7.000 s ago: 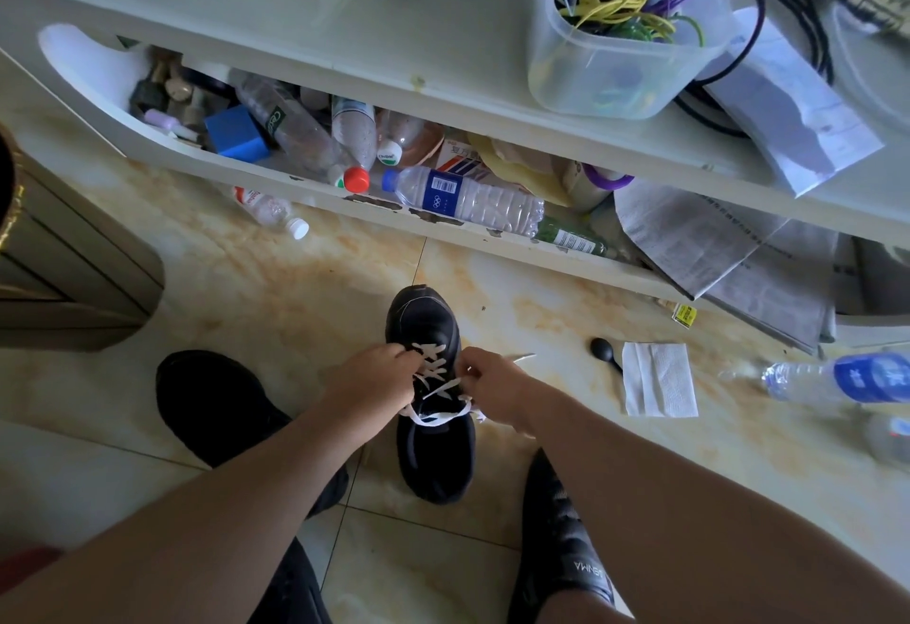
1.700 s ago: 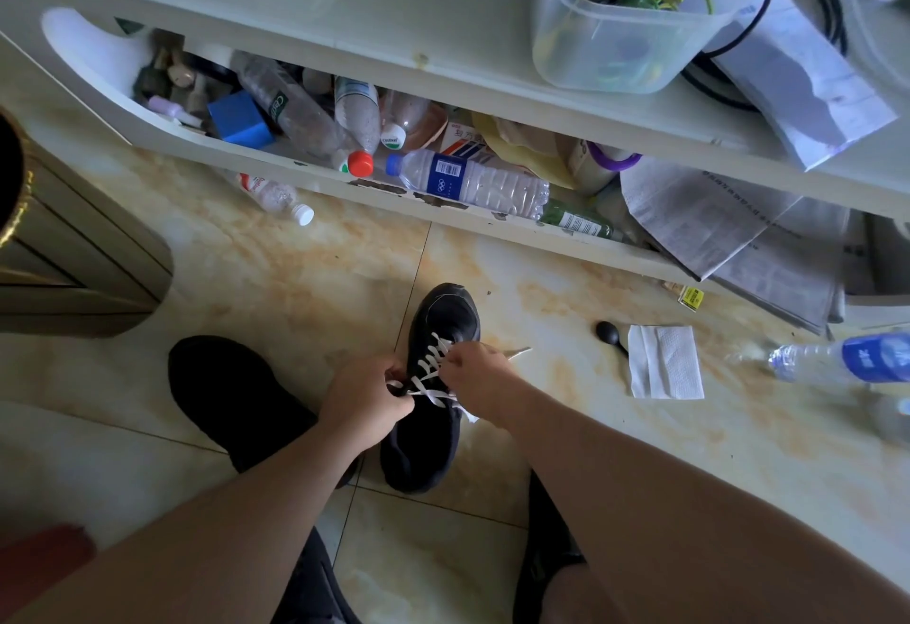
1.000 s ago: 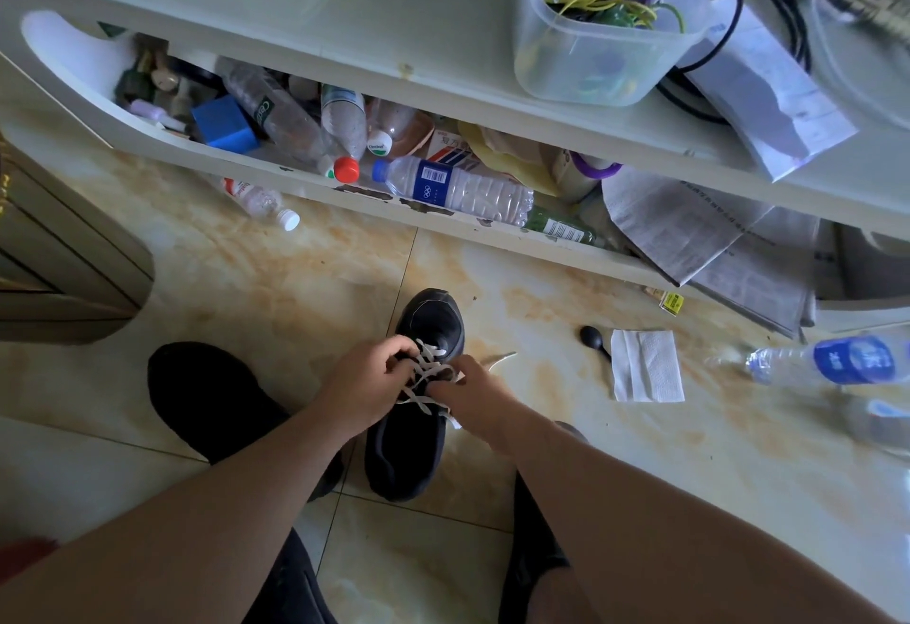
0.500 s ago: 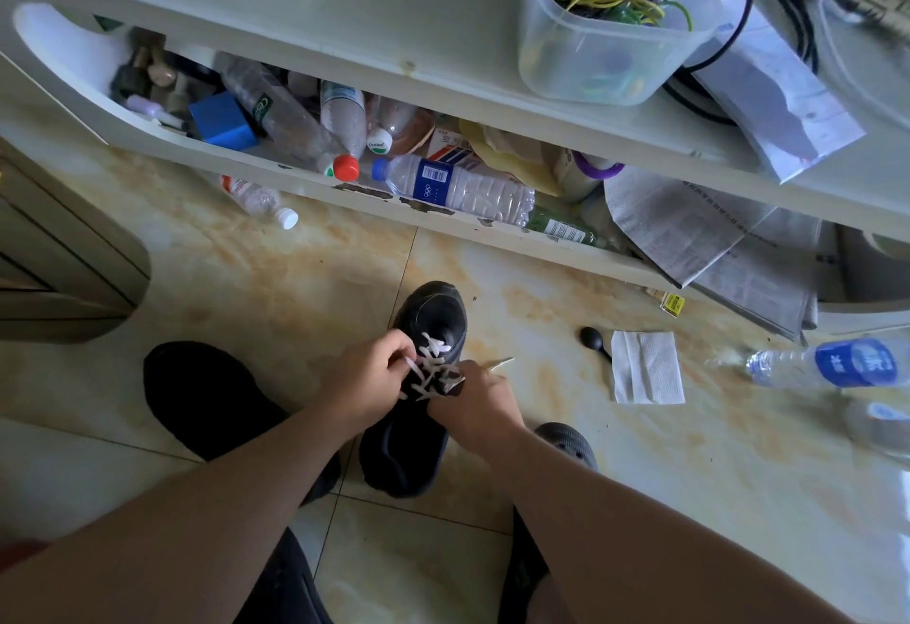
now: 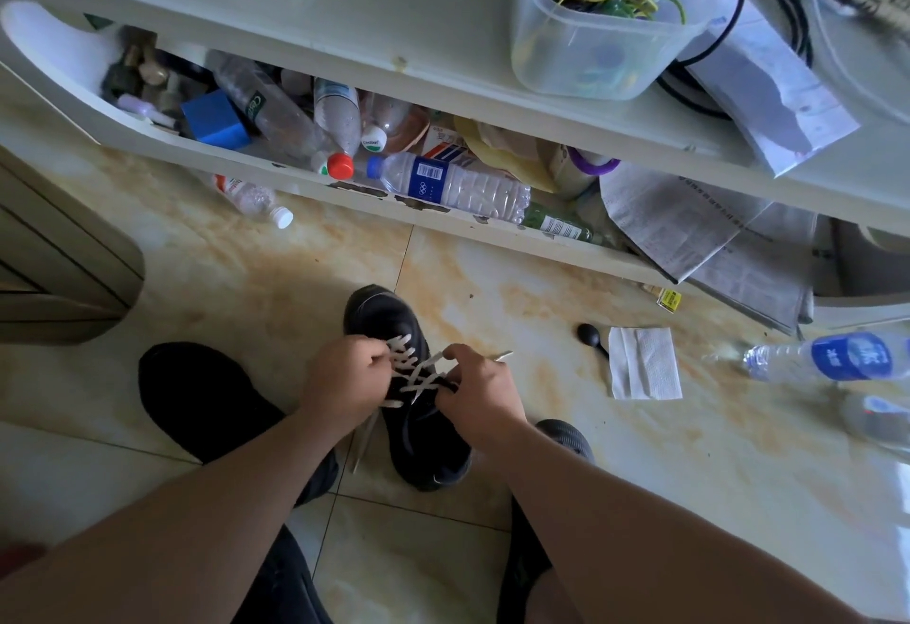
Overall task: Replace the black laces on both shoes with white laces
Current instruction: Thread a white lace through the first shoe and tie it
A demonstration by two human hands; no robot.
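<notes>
Black shoe (image 5: 418, 431) is sitting on the tiled floor (image 5: 640, 475) at frame centre, toe pointing toward 12 o'clock, heel toward 6. White lace (image 5: 413, 369) is criss-crossing the eyelets over the front half of the shoe.

Left hand (image 5: 344, 387) is sitting at the shoe's 9 o'clock side, fingers curled and pinching the white lace at the eyelet row. A loose lace tail is hanging down from under this hand toward 6 o'clock, along the shoe's left edge.

Right hand (image 5: 480, 397) is sitting at the shoe's 3 o'clock side, fingers curled and gripping the lace on that side. The other lace tip is poking out past this hand toward 2 o'clock.

A second dark shoe (image 5: 207, 402) is lying at 9 o'clock of the laced one, partly under the left forearm. Cannot tell whether it carries any lace.

A further dark rounded toe (image 5: 566, 436) is showing at 4 o'clock, just behind the right wrist; cannot tell more.

On the floor at 3 o'clock: a small black spoon (image 5: 591, 337) touching a folded white tissue (image 5: 642, 362); further out, a water bottle with blue label (image 5: 832, 357) is lying on its side.

At 12 o'clock, a low shelf (image 5: 246, 165) is holding plastic bottles (image 5: 453, 187) and newspapers (image 5: 689, 224). Above it, a clear tub (image 5: 591, 57) is holding coloured wires.
</notes>
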